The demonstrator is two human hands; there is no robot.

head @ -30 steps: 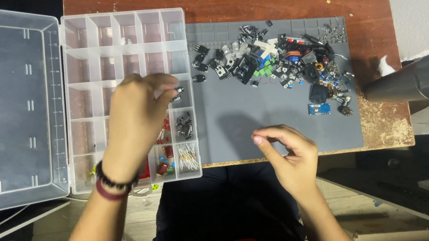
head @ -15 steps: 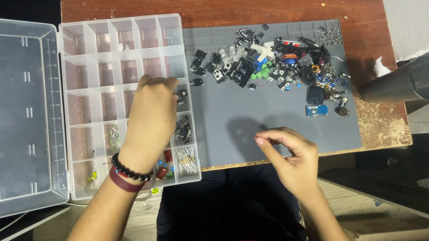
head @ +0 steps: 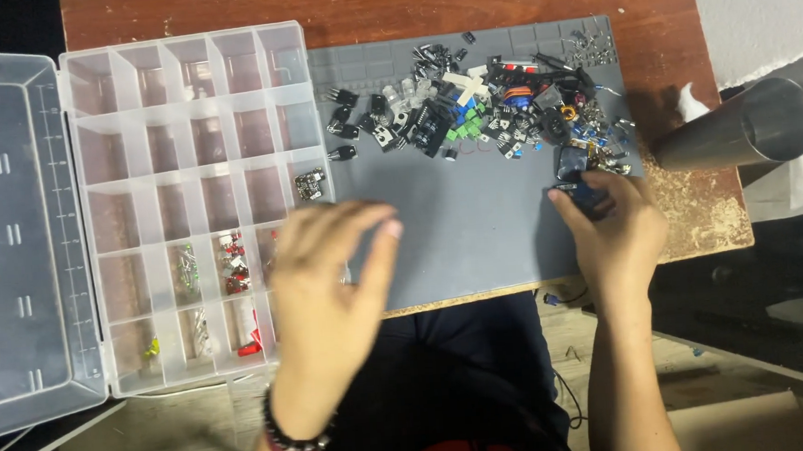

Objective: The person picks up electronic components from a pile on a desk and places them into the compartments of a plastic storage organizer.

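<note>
My left hand (head: 330, 276) hovered blurred, fingers spread, over organizer box (head: 136, 130) edge; right hand (head: 615, 231) pinched small blue part (head: 587, 193) on grey mat (head: 476, 221)

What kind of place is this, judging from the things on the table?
Probably a hobby or repair workbench for electronics. A grey work mat lies on a worn wooden table with a pile of small electronic parts on it, and beside it stands an open clear compartment box holding a few sorted pieces.

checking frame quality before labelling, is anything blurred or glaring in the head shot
Head view: the left hand is smeared by motion blur; the right hand and the pile of small parts are sharp; the metal cylinder shows mild sheen, no harsh glare.
</note>
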